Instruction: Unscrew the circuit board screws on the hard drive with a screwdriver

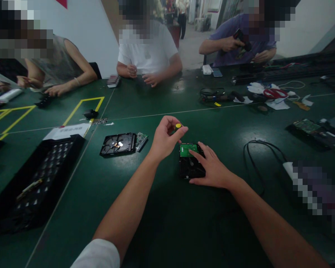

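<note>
Under my right hand (213, 169) a black hard drive (191, 165) with a green circuit board (185, 150) lies flat on the table. My right hand's thumb and fingers span its edges and grip it, one finger reaching over the board. Just above the drive's far left corner, my left hand (166, 137) is closed on a small screwdriver (178, 126); its round yellow end shows, while the fingers hide most of the rest. To the left rest another hard drive (118, 144) and a loose circuit board (141, 142).
A long black tray (69, 149) holding small metal pieces stands at the left. Cables (247, 149) and a pixelated device (318, 182) lie to the right, with a drive (309, 130) beyond. Across the green table (145, 100) sit several people, one holding a power tool (242, 40).
</note>
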Demonstrator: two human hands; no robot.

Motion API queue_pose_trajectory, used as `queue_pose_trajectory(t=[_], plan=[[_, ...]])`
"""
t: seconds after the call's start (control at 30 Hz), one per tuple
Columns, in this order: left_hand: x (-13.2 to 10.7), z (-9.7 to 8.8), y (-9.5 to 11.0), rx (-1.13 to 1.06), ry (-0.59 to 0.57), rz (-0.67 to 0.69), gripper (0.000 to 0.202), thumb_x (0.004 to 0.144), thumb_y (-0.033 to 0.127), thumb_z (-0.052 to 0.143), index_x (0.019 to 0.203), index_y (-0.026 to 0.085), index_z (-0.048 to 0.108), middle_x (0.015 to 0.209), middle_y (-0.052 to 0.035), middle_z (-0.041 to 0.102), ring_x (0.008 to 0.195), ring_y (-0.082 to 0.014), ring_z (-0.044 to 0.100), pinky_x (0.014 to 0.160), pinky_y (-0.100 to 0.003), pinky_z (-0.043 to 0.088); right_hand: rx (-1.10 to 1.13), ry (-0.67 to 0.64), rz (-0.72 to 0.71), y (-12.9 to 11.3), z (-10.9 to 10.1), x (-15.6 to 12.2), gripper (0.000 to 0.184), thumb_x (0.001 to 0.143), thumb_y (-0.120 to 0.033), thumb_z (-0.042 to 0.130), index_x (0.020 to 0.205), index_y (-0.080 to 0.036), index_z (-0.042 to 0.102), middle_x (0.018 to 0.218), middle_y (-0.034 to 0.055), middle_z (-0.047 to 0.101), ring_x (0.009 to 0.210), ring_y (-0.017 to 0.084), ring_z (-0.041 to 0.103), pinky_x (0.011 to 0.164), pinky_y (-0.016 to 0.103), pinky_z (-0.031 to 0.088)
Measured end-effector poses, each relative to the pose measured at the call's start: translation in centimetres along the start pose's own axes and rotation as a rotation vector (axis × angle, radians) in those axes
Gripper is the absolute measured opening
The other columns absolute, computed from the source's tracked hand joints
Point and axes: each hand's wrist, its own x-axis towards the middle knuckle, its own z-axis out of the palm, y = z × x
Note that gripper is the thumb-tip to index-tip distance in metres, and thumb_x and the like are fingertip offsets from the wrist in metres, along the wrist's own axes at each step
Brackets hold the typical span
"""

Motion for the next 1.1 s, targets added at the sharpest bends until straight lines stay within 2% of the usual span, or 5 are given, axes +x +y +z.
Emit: queue_pose_trajectory(t=[0.1,0.27,0.43,0.67,1.1], plan=[[0.0,-0.2,0.2,0.075,-0.042,0.026,0.027,0.094,0.04,0.075,0.115,0.023,0.069,0.094,-0.0021,0.065,0.076,-0.0115,0.06,0.052,-0.017,0.053,-0.011,0.014,-0.024,0.3,0.1,0.0,0.115,0.076,-0.086,0.069,0.167,-0.026,0.033,0.18,0.0159,-0.003,0.162,0.051,0.011,0.129,0.069,0.017],[0.1,-0.4,0.6,-0.044,-0.084,-0.057,0.028,0.103,0.045,0.06,0.108,0.023,0.076,0.105,-0.0069,0.068,0.096,-0.018,0.066,0.059,-0.021,0.058,-0.023,0.042,-0.058,1.0,0.0,-0.1,0.111,0.078,-0.083,0.07,0.166,-0.028,0.033,0.18,0.0137,-0.002,0.162,0.049,0.014,0.127,0.067,0.023],[0.2,-0.4,0.7,-0.079,-0.066,-0.083,0.025,0.1,0.044,0.065,0.104,0.022,0.077,0.102,-0.0066,0.068,0.094,-0.0178,0.065,0.06,-0.022,0.059,-0.06,0.09,-0.098,0.6,-0.3,-0.2,0.107,0.081,-0.08,0.069,0.167,-0.028,0.032,0.179,0.0138,0.007,0.163,0.048,0.01,0.13,0.069,0.013],[0.3,-0.5,0.7,-0.031,-0.011,-0.07,0.027,0.096,0.047,0.072,0.101,0.021,0.073,0.095,-0.0043,0.067,0.085,-0.0147,0.065,0.061,-0.022,0.061,-0.107,0.092,-0.135,-1.8,0.2,0.8,0.11,0.081,-0.087,0.062,0.168,-0.028,0.03,0.174,0.0121,0.031,0.163,0.048,0.01,0.129,0.073,0.003],[0.1,-0.2,0.5,-0.047,-0.014,-0.068,0.035,0.089,0.045,0.081,0.102,0.019,0.062,0.092,-0.0034,0.071,0.085,-0.0151,0.071,0.06,-0.021,0.061,-0.133,0.09,-0.114,-1.7,0.4,1.1,0.102,0.083,-0.089,0.056,0.163,-0.026,0.043,0.17,0.0111,0.04,0.162,0.047,0.014,0.129,0.074,0.001]])
